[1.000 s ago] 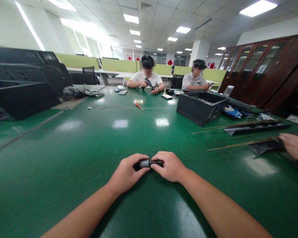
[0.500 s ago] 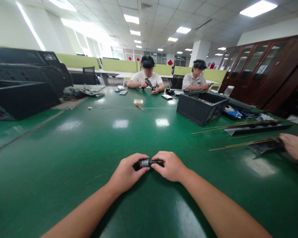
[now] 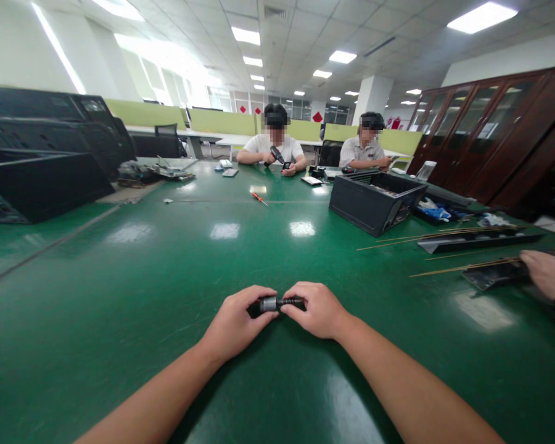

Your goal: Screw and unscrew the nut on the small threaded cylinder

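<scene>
Just above the green table, close in front of me, is a small motor (image 3: 269,304) with a silver cylindrical body and a dark, ridged shaft (image 3: 292,302). It lies level, the shaft pointing right. My left hand (image 3: 238,320) is closed round the silver body, thumb below and fingers above. On the other end, my right hand (image 3: 318,311) pinches the shaft between thumb and fingers. The two hands' fingertips nearly meet in the middle. Both outer ends of the part are partly hidden by my fingers.
An orange screwdriver (image 3: 259,198) lies ahead on the green table (image 3: 176,265). Dark computer cases stand at left (image 3: 41,188) and right (image 3: 365,203). At far right a co-worker's hand (image 3: 548,274) rests over thin rods (image 3: 453,269) and a black metal channel. Two people sit opposite.
My hands and the motor have stayed practically still. At the right, the thin rods by the co-worker's hand have slid a little to the right.
</scene>
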Demonstrator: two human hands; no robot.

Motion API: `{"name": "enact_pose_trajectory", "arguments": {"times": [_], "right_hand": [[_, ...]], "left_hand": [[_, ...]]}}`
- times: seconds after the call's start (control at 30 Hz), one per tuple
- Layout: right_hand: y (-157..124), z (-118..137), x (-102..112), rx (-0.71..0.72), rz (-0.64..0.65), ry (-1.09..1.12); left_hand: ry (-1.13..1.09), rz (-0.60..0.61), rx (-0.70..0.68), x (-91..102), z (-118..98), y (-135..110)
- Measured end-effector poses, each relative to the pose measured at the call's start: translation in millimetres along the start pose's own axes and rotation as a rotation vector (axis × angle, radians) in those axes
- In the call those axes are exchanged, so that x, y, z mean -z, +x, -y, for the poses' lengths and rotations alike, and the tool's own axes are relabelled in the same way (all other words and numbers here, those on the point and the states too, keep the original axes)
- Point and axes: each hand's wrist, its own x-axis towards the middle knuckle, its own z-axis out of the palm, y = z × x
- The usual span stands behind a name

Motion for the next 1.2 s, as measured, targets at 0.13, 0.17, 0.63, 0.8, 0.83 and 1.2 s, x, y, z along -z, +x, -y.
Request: {"name": "enact_pose_trajectory", "arguments": {"times": [0.13,0.17,0.63,0.8,0.83,1.2], "right_hand": [[0.6,-0.5,0.4,-0.007,0.001,-0.005],[0.7,-0.5,0.5,-0.008,0.003,-0.008],[0.3,-0.3,1.4,-0.012,0.011,-0.011],[0.4,0.0,1.6,-0.017,0.012,-0.013],[0.5,0.1,1.8,-0.018,0.01,-0.013],[0.9,0.1,3.6,-0.034,0.006,-0.016]], "left_hand": [[0.002,-0.003,0.005,-0.3,-0.1,0.2],[0.004,0.0,0.007,-0.4,-0.2,0.4],[0.022,-0.001,0.001,1.1,-1.1,0.6],[0.028,-0.016,-0.02,1.0,-1.3,0.6],[0.03,-0.019,-0.025,1.0,-1.4,0.8],[0.05,-0.049,-0.039,1.7,-0.9,0.5]]}}
